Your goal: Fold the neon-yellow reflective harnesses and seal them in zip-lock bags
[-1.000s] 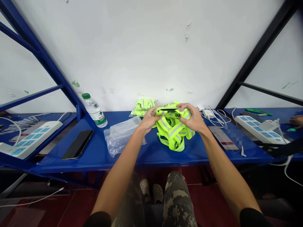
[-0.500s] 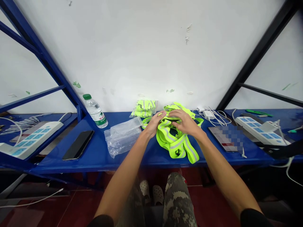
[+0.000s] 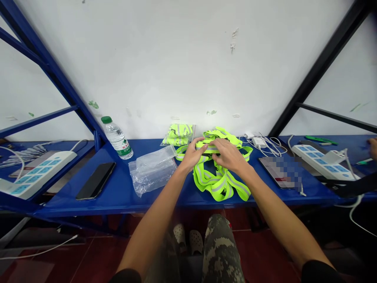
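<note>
Neon-yellow reflective straps (image 3: pixel 219 184) with grey stripes lie tangled on the blue table (image 3: pixel 118 196), several loops hanging toward its front edge. My left hand (image 3: pixel 193 154) is closed on a section of the straps, thumb on top. Opposite it, my right hand (image 3: pixel 228 154) grips the same section from the right side, fingers bent over it. More of the strap bundle spreads behind both hands toward the wall. A flat clear plastic bag (image 3: pixel 153 169) lies left of my left hand. Behind it rests a clear bag of folded neon-yellow straps (image 3: pixel 179 134).
A water bottle (image 3: pixel 118 139) with a green cap and a dark phone (image 3: pixel 96 181) are on the left. To the right lie a tablet (image 3: pixel 278 173) and white charger cables (image 3: pixel 262 143). Power strips (image 3: pixel 324 163) flank the table. Another person's hand (image 3: pixel 373 147) shows at the right edge.
My hands have flattened and drawn together a strap section between them. The front loops have shifted and spread slightly right. Another person's hand has appeared at the far right.
</note>
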`<state>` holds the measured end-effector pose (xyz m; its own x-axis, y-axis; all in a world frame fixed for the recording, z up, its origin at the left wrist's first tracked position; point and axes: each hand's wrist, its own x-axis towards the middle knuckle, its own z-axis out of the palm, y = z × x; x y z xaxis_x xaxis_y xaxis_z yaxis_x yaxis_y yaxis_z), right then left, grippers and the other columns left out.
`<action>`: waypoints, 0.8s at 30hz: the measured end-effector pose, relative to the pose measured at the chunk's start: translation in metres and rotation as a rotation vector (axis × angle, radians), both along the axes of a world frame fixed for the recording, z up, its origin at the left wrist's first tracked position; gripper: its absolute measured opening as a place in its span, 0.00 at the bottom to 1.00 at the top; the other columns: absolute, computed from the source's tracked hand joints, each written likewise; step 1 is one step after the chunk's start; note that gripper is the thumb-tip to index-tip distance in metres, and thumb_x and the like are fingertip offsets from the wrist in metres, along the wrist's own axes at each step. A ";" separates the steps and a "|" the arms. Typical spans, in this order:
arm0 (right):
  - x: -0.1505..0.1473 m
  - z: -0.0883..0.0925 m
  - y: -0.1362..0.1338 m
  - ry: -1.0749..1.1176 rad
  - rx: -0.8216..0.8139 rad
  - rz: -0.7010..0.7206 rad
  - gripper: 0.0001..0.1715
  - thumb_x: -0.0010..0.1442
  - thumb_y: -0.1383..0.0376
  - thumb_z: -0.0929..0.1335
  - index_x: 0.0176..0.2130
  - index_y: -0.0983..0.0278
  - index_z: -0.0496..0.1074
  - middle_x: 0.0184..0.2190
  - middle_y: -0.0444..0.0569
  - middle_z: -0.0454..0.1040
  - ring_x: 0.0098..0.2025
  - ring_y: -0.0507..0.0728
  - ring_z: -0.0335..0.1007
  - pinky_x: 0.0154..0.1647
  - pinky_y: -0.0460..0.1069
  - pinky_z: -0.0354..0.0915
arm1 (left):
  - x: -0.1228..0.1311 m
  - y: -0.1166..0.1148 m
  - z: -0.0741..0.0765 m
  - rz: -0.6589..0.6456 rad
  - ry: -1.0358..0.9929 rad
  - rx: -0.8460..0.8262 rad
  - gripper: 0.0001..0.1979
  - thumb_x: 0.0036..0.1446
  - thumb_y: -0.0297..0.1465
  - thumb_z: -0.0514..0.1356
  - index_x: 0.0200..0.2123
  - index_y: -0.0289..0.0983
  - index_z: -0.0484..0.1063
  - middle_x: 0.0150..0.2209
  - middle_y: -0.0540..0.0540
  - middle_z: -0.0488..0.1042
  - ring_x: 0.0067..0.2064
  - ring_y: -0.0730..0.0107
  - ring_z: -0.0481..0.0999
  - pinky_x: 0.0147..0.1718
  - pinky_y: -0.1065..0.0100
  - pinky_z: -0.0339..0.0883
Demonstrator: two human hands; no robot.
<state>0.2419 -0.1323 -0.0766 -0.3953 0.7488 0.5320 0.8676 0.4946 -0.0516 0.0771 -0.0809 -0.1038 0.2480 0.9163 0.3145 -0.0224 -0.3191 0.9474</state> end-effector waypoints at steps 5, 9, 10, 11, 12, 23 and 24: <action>0.005 0.008 -0.002 -0.032 -0.077 -0.045 0.25 0.52 0.69 0.65 0.51 0.63 0.64 0.46 0.56 0.73 0.49 0.67 0.67 0.46 0.58 0.64 | 0.001 0.003 -0.004 0.073 -0.109 -0.124 0.19 0.48 0.31 0.67 0.46 0.37 0.73 0.41 0.47 0.75 0.41 0.66 0.73 0.43 0.66 0.68; 0.009 0.021 -0.003 0.029 -0.137 -0.088 0.32 0.50 0.67 0.67 0.55 0.63 0.63 0.46 0.56 0.74 0.47 0.67 0.69 0.44 0.57 0.64 | 0.002 0.001 0.006 0.089 -0.134 -0.117 0.22 0.46 0.29 0.67 0.47 0.38 0.73 0.47 0.44 0.73 0.44 0.65 0.73 0.43 0.67 0.69; 0.009 0.022 -0.002 0.050 -0.141 -0.084 0.31 0.49 0.67 0.67 0.54 0.62 0.63 0.47 0.56 0.74 0.48 0.67 0.69 0.44 0.57 0.64 | 0.001 0.000 0.010 0.097 -0.136 -0.119 0.24 0.44 0.28 0.67 0.48 0.38 0.72 0.48 0.44 0.71 0.44 0.66 0.73 0.42 0.67 0.69; 0.010 0.023 -0.002 0.075 -0.148 -0.072 0.30 0.49 0.67 0.67 0.53 0.62 0.64 0.48 0.55 0.74 0.48 0.67 0.69 0.45 0.57 0.64 | 0.000 0.000 0.015 0.108 -0.136 -0.128 0.26 0.42 0.26 0.66 0.49 0.39 0.72 0.50 0.44 0.70 0.43 0.66 0.74 0.41 0.67 0.69; 0.010 0.023 -0.001 0.104 -0.157 -0.058 0.30 0.49 0.68 0.67 0.53 0.62 0.65 0.49 0.54 0.74 0.49 0.66 0.70 0.46 0.57 0.64 | -0.001 0.000 0.020 0.123 -0.136 -0.139 0.29 0.41 0.23 0.65 0.50 0.40 0.72 0.51 0.44 0.69 0.42 0.66 0.74 0.40 0.68 0.69; 0.016 0.020 0.005 0.207 -0.135 0.073 0.30 0.49 0.67 0.68 0.53 0.63 0.72 0.50 0.54 0.76 0.50 0.65 0.73 0.51 0.57 0.67 | -0.008 0.004 0.020 -0.010 -0.063 -0.024 0.28 0.41 0.26 0.66 0.50 0.37 0.72 0.46 0.43 0.73 0.52 0.59 0.70 0.44 0.66 0.66; 0.019 0.019 0.005 0.192 -0.163 0.054 0.30 0.49 0.66 0.69 0.53 0.63 0.72 0.49 0.54 0.76 0.49 0.65 0.73 0.50 0.57 0.67 | -0.009 0.006 0.019 0.038 -0.070 -0.026 0.27 0.41 0.25 0.66 0.48 0.37 0.73 0.47 0.43 0.72 0.53 0.60 0.69 0.45 0.66 0.66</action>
